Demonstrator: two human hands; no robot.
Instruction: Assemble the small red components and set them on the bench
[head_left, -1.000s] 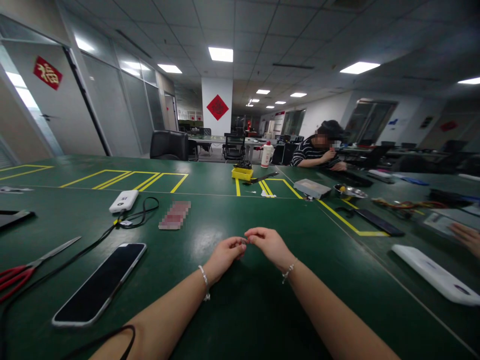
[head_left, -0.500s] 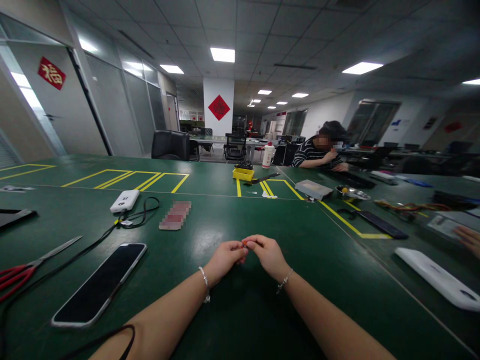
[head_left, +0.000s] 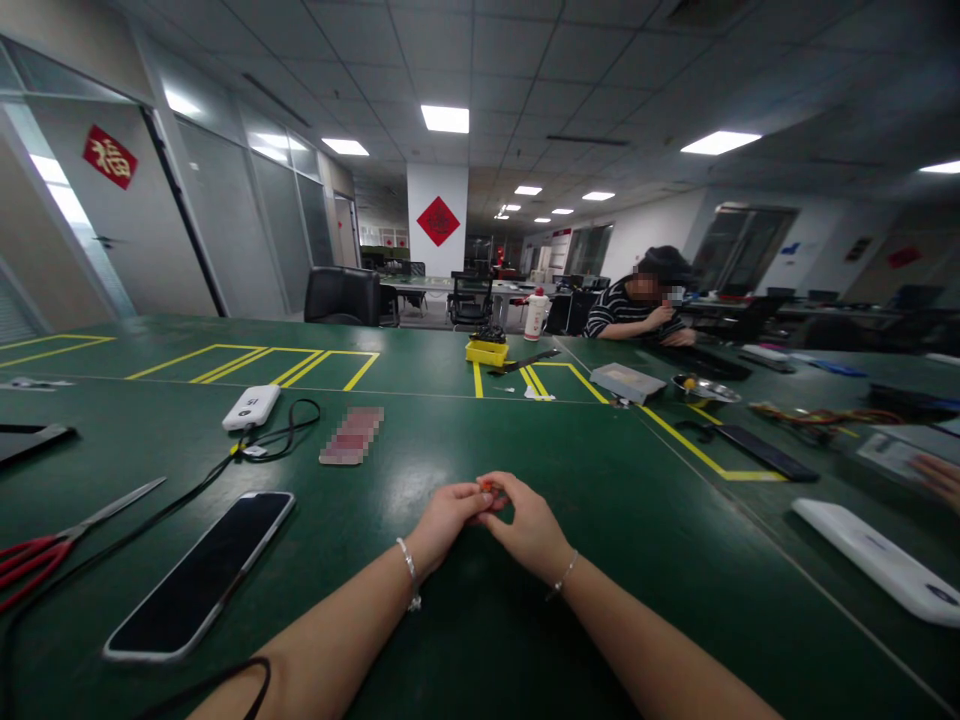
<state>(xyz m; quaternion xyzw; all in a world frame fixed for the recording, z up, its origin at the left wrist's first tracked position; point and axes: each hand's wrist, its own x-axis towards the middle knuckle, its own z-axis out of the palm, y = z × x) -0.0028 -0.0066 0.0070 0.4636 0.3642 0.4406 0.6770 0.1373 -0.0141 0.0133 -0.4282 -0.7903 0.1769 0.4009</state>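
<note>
Over the table's near middle, my left hand [head_left: 448, 515] and my right hand [head_left: 534, 520] meet at the fingertips. Between them is a small orange-red piece [head_left: 487, 487], mostly covered by fingers and too small to name. My left thumb and fingers pinch it. The fingers of my right hand are curled against it from the other side, thumb and forefinger bent into a ring. Left of my hands lie a dark-screened phone [head_left: 206, 575] in a clear case and a pixelated reddish card [head_left: 352, 437].
Red-handled scissors [head_left: 56, 545] and a white power bank [head_left: 252, 408] with a black cable lie left. A yellow box [head_left: 486, 352] stands farther back. Right are a white device [head_left: 877, 560], a metal bowl [head_left: 705, 390] and a black bar [head_left: 765, 452]. Across sits another person [head_left: 637, 310].
My right thumb has dropped lower and the right fingers have rounded into an open ring. More of the orange-red piece shows. My left hand has barely moved.
</note>
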